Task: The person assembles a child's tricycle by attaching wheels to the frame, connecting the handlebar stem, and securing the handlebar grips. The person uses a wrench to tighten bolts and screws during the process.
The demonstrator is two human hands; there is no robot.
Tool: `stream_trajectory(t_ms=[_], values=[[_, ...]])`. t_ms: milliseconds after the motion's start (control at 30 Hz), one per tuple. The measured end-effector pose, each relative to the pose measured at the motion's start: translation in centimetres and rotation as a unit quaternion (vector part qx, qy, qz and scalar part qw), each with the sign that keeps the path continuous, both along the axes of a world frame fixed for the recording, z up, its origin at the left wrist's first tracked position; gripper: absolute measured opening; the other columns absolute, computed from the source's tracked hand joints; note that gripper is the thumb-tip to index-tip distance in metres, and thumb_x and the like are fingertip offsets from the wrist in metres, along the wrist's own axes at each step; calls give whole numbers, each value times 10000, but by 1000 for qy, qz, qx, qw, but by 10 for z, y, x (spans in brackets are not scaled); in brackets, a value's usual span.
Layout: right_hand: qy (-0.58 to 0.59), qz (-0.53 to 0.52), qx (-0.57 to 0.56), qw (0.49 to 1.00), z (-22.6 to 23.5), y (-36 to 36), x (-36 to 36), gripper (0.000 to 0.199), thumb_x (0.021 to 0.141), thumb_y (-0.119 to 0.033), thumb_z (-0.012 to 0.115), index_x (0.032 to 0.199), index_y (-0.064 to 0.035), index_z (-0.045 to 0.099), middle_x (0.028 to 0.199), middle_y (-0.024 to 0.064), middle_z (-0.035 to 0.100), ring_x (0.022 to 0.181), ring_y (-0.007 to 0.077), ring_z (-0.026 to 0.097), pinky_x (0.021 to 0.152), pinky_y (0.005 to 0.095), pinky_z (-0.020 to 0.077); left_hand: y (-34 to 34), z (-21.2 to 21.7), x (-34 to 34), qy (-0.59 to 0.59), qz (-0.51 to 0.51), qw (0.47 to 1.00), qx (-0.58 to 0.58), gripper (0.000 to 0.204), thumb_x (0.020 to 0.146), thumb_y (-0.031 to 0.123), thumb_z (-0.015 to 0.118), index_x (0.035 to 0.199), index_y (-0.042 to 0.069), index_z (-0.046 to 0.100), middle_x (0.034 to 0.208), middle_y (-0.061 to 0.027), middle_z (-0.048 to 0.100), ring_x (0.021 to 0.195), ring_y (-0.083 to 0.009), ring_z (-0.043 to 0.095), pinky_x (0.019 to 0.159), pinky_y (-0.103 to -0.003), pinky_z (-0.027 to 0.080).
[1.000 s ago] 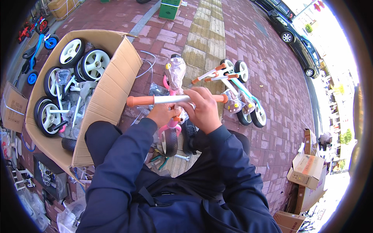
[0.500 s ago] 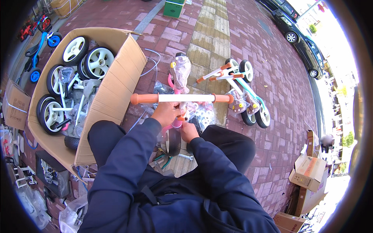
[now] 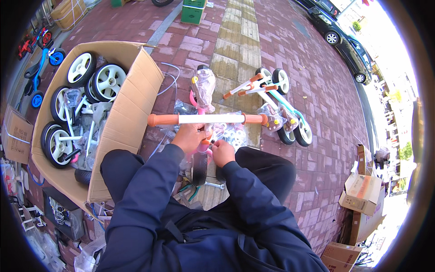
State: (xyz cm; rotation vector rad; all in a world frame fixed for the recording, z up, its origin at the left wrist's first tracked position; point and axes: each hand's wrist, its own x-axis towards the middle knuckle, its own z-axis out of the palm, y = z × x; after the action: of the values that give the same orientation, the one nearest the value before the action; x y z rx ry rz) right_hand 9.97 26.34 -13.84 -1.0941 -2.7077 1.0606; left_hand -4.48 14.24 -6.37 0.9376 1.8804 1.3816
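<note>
A white handlebar with orange grips (image 3: 208,119) lies crosswise in front of me, on top of a pink balance bike frame (image 3: 201,97) partly wrapped in plastic. My left hand (image 3: 190,137) grips the stem just under the bar. My right hand (image 3: 223,152) pinches a small part at the stem, close beside the left hand. The bike's black wheel (image 3: 199,168) stands between my knees.
A large open cardboard box (image 3: 122,122) at my left holds several white wheels and frames. An assembled white and teal balance bike (image 3: 281,109) lies to the right. Tools (image 3: 213,185) lie on the brick paving. More boxes (image 3: 362,190) stand at right; cars are parked beyond.
My right hand has come off the handlebar and dropped to the stem below it. The left hand stays at the stem and the bar has hardly moved.
</note>
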Motion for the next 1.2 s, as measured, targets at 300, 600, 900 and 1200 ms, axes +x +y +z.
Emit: stream_trajectory(t_ms=[300, 600, 900, 1200], values=[[221, -197, -293, 909, 52, -56, -7, 366, 967, -345, 687, 943, 17, 641, 788, 51, 678, 609, 87, 618, 504, 257, 506, 1, 1, -1, -12, -18, 1000, -13, 248, 919, 181, 669, 1066, -13, 716, 925, -111, 732, 864, -187, 679, 811, -336, 516], [281, -274, -503, 770, 51, -74, -13, 445, 1070, -386, 409, 1025, 29, 561, 768, 131, 649, 559, 180, 616, 527, 303, 544, 1, -3, -1, 1, -15, 1000, -14, 272, 923, 219, 669, 1088, 9, 720, 974, -119, 745, 908, -204, 695, 839, -347, 517], [307, -271, -596, 691, 43, -74, -16, 422, 1066, -432, 445, 1018, -27, 554, 760, 84, 631, 584, 169, 614, 531, 305, 522, 1, -1, 1, -7, -2, 1000, 24, 220, 911, 135, 678, 1053, -31, 711, 885, -140, 727, 791, -186, 666, 751, -345, 518], [282, -275, -552, 735, 51, -76, -21, 498, 1059, -504, 424, 983, -33, 566, 736, 82, 624, 579, 167, 606, 536, 304, 524, 1, -2, 1, -9, 0, 1000, 13, 227, 913, 137, 680, 1057, -36, 710, 889, -134, 728, 797, -179, 668, 751, -338, 520]])
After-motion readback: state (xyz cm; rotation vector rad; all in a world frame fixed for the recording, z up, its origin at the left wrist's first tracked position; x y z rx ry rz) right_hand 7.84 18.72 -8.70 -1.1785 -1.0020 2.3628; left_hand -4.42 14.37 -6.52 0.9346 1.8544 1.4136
